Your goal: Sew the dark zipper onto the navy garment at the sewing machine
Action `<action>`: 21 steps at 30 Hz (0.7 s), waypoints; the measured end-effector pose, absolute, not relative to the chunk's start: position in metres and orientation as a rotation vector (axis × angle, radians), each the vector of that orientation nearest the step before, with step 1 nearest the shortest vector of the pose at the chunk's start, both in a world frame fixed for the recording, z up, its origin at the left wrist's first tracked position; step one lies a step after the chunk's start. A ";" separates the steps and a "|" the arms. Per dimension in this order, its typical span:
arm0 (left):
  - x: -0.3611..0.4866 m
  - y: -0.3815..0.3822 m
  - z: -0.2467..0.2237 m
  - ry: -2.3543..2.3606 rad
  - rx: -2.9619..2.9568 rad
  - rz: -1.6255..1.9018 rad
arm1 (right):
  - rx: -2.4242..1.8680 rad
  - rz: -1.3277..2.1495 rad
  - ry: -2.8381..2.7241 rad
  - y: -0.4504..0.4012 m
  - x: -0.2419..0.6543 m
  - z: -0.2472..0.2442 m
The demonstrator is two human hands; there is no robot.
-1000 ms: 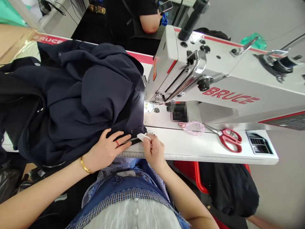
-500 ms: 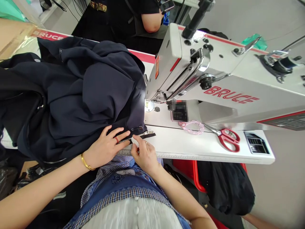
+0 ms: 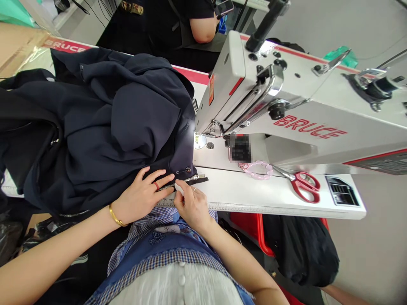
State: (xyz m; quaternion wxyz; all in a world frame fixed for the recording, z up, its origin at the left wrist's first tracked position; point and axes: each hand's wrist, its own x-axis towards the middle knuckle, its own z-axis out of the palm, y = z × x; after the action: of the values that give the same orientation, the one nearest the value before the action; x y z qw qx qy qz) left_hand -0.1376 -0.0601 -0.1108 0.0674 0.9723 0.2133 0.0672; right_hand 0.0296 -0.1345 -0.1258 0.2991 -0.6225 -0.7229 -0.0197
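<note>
A dark navy garment (image 3: 143, 114) lies bunched on the white sewing table, its lower right corner in front of me. Along that edge runs a metal zipper (image 3: 187, 179), with its slider near the right end. My left hand (image 3: 144, 192) rests with spread fingers on the garment and zipper tape, pressing on the fabric. Just right of it, my right hand (image 3: 193, 202) is closed, thumb and index finger pinched at the zipper's lower edge. A small pale bit shows at those fingertips, too little to name. Two small eyelets sit above the zipper.
The sewing machine (image 3: 286, 106) stands at the right, its lamp lit by the needle. Pink-handled scissors (image 3: 305, 186) and a pink bead bracelet (image 3: 259, 170) lie on the table. A measuring tape strip (image 3: 241, 207) follows the front edge. Another person (image 3: 190, 25) sits beyond the table.
Both hands stay at the zipper; the right hand's pinched fingertips have shifted very slightly left. The garment lies as before, and the view has shifted a little.
</note>
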 end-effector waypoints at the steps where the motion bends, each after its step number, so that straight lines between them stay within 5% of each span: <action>1: -0.138 -0.060 -0.111 0.642 2.929 0.201 | -1.648 -0.048 -1.925 -0.135 0.030 -0.125; 21: -0.137 -0.061 -0.106 0.633 2.941 0.267 | -1.752 0.142 -1.640 -0.165 0.066 -0.122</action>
State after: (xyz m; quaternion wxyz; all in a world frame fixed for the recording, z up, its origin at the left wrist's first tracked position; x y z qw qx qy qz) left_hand -0.1370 -0.0613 -0.1061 0.0605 0.9720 0.2092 0.0882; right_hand 0.0661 -0.1649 -0.1222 0.3604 -0.6797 -0.6365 0.0552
